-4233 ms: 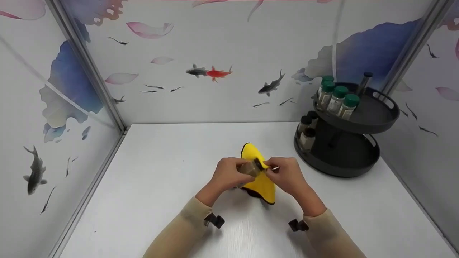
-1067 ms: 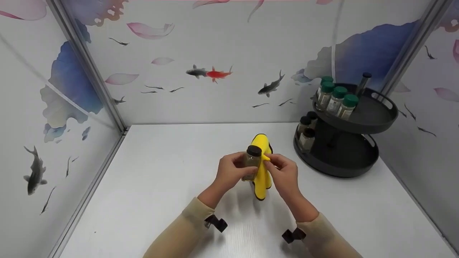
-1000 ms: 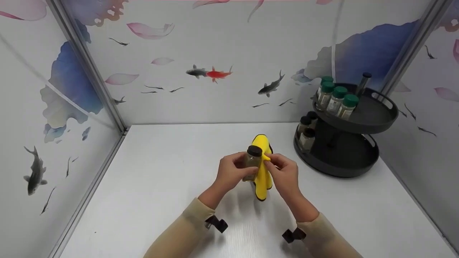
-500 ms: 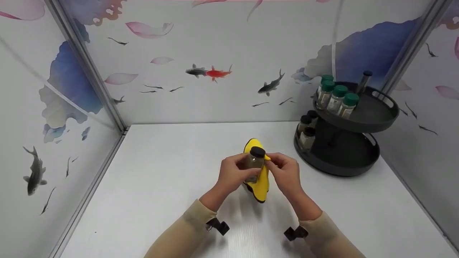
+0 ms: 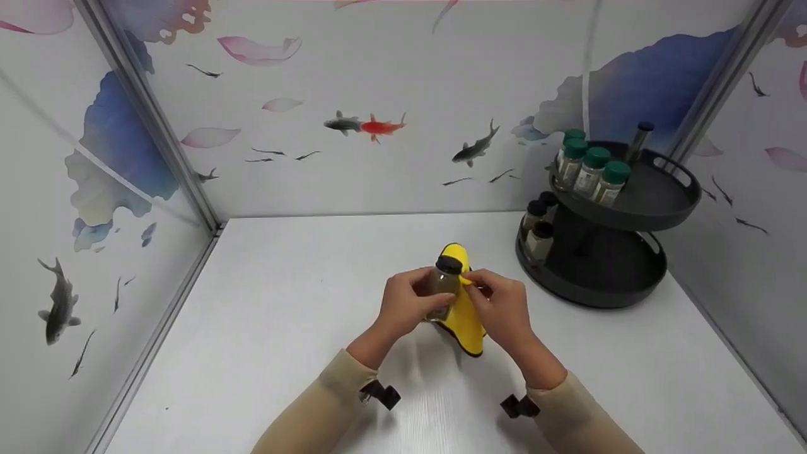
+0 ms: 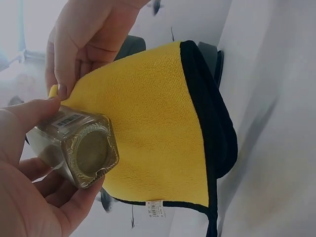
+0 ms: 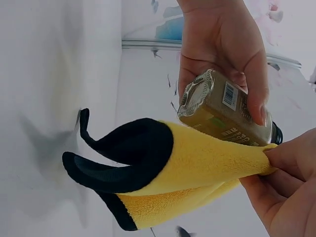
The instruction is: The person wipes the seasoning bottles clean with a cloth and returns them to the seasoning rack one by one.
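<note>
My left hand (image 5: 406, 301) grips a square glass spice jar (image 6: 91, 148) with a black cap (image 5: 449, 264) above the table. A barcode label and brownish contents show through its glass in both wrist views. My right hand (image 5: 501, 306) pinches a yellow cloth (image 5: 465, 321) with black edging, close beside the jar's cap. From that pinch the cloth hangs down in folds, as the right wrist view shows, with its dark underside (image 7: 133, 143) turned out at the lower end. A small white tag (image 6: 155, 208) sticks out from the cloth's edge.
At the right stands a black two-tier turntable rack (image 5: 630, 217). Green-capped jars (image 5: 592, 171) and a slim black-capped bottle (image 5: 640, 142) stand on its upper tier, black-capped jars (image 5: 539, 241) on the lower. Printed wall panels (image 5: 378, 63) enclose the white table (image 5: 284, 315).
Earlier the jar was tilted with its cap toward the right hand; now it stands more upright in the left hand. The cloth has swung and refolded, its lower end now farther right than half a second ago.
</note>
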A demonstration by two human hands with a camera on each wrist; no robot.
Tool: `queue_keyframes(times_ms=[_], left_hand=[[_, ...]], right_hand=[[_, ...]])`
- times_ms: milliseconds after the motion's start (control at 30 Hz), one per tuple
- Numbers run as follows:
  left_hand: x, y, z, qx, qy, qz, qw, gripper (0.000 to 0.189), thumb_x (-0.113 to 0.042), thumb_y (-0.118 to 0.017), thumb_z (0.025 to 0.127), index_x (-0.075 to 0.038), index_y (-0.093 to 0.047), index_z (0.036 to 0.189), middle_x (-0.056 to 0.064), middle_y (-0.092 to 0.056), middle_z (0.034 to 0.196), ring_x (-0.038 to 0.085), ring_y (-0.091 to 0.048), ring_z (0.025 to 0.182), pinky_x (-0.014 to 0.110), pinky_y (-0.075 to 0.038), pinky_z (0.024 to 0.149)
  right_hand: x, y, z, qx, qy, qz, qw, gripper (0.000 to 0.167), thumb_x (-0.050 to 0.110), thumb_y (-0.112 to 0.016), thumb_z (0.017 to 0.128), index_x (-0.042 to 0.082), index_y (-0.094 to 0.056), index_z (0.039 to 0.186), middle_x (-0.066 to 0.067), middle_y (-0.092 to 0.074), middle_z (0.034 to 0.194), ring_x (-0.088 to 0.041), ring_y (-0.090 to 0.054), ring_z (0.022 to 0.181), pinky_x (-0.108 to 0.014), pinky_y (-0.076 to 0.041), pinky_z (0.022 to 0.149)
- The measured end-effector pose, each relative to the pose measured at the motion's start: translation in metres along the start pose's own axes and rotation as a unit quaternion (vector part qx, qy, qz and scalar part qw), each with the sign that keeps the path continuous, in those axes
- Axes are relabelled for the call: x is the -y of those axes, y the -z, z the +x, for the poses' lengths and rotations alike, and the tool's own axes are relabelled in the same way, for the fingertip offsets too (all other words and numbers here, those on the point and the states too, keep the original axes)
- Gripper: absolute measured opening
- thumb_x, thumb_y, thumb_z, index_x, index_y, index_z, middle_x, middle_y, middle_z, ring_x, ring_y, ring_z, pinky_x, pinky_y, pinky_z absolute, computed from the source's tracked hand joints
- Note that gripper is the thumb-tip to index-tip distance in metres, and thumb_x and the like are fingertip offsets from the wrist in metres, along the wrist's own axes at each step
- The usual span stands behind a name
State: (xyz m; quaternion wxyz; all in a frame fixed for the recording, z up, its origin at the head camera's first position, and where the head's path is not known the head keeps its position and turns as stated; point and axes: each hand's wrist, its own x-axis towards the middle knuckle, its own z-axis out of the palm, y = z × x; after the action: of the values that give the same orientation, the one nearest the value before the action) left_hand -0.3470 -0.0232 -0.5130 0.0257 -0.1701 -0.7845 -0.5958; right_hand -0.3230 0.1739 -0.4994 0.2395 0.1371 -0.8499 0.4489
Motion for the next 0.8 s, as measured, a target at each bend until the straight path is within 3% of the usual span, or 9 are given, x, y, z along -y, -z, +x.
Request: queue_keyframes(times_ms=[233,367,467,567,800], left_hand=[[-0.0007,0.0004,-0.0026,0.028,-0.023,0.001,0.9993,0.038,-0.034,-0.087,0.089,-0.023,-0.078,0.124,-0.002,-0.077,0.11,0.016,-0.069,0.092,0.029,-0.063,0.085],[-0.0004,-0.0015,-0.0022,0.045,-0.022,-0.01,0.9987,0.043,-0.033,-0.089,0.088,-0.027,-0.077,0.129,-0.004,-0.077,0.116,0.015,-0.071,0.097,0.031,-0.063,0.09],[0.001,-0.003,-0.0012,0.038,-0.014,-0.007,0.9991,0.043,-0.032,-0.089,0.088,-0.027,-0.076,0.128,-0.004,-0.076,0.114,0.015,-0.069,0.098,0.031,-0.062,0.091],[0.0019,-0.0042,-0.0007,0.028,-0.006,-0.007,0.9996,0.043,-0.032,-0.09,0.087,-0.025,-0.074,0.126,-0.004,-0.074,0.113,0.014,-0.068,0.101,0.031,-0.062,0.095],[0.0037,-0.0026,-0.0007,0.022,-0.01,-0.016,0.9996,0.047,-0.029,-0.09,0.087,-0.023,-0.072,0.13,-0.002,-0.075,0.113,0.015,-0.07,0.102,0.034,-0.061,0.096]], right_hand=[[-0.0037,0.001,0.0017,-0.001,-0.027,0.022,0.9994,0.01,0.007,-0.074,0.099,0.009,-0.082,0.105,-0.004,-0.079,0.091,-0.017,-0.062,0.071,-0.019,-0.055,0.068],[-0.0057,0.0025,0.0047,0.006,-0.066,0.044,0.9968,0.011,0.007,-0.074,0.099,0.01,-0.083,0.105,-0.004,-0.079,0.094,-0.019,-0.065,0.077,-0.018,-0.057,0.071],[-0.0054,0.0021,0.0055,0.011,-0.081,0.062,0.9947,0.013,0.006,-0.074,0.099,0.01,-0.083,0.107,-0.005,-0.08,0.098,-0.018,-0.069,0.083,-0.017,-0.058,0.076],[-0.0036,0.0007,0.0039,0.005,-0.067,0.067,0.9955,0.014,0.005,-0.073,0.099,0.01,-0.083,0.108,-0.007,-0.081,0.098,-0.017,-0.067,0.08,-0.016,-0.056,0.074],[0.0012,-0.0034,-0.003,-0.036,0.019,0.021,0.9989,0.016,0.003,-0.077,0.096,0.007,-0.083,0.11,-0.005,-0.081,0.09,-0.012,-0.058,0.065,-0.016,-0.054,0.065]])
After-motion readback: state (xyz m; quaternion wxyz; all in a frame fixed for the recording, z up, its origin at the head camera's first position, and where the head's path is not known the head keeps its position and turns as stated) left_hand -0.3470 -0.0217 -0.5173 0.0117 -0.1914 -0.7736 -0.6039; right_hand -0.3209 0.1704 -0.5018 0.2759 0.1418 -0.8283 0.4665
